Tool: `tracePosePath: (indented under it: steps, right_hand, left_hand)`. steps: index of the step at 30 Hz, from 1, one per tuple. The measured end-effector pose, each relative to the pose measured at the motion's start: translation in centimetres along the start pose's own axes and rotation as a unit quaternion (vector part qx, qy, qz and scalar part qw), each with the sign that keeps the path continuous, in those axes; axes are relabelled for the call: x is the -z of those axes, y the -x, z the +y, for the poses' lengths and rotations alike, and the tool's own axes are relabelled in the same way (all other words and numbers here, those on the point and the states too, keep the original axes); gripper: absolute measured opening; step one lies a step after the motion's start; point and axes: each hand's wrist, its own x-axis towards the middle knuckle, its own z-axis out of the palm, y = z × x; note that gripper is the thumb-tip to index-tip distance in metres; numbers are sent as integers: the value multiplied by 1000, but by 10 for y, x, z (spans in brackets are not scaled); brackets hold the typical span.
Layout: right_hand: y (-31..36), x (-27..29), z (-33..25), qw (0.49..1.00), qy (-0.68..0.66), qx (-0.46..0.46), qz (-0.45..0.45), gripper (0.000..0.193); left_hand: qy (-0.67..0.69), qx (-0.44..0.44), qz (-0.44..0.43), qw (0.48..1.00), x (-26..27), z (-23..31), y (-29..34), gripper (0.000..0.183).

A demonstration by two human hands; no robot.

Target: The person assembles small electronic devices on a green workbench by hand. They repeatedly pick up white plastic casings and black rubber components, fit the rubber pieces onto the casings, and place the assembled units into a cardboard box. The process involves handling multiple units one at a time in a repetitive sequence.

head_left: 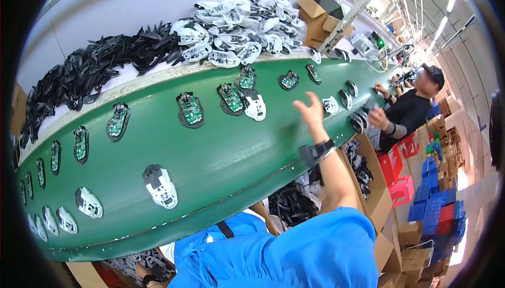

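Note:
My right hand reaches over the green belt with fingers spread, holding nothing. Beneath it is a dark blur I cannot make out. Just beyond lies a white mouse shell; to its left another white shell touches black mouse bases with green circuit boards. My left hand is low at the left, in a box of grey plastic parts below the belt; its fingers are hidden. Nearer me on the belt lies a black-and-white mouse shell.
Black plastic parts and bagged white shells are heaped along the far ledge. Open cartons of parts stand under the belt's near edge. A co-worker handles parts at the right, near red stools.

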Motion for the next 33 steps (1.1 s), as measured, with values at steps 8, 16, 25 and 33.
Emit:
tracePosePath:
  steps: [8,16,25,33]
  right_hand:
    - [-64,7,89,920,205,-328,59,85]
    - [-49,4,102,979,81,-181,42,62]
    - [-8,-79,-70,953,-296,8,-66,47]
    - [14,-95,-91,985,-37,114,-126,76]
  left_hand:
    - [140,-149,-25,979,26,67,8,34]
    - [54,-387,135,911,33,133,162,23]
    - [65,-608,71,788,-37,301,332,20]
    - [-252,-643,-121,713,-142,361,392,68]
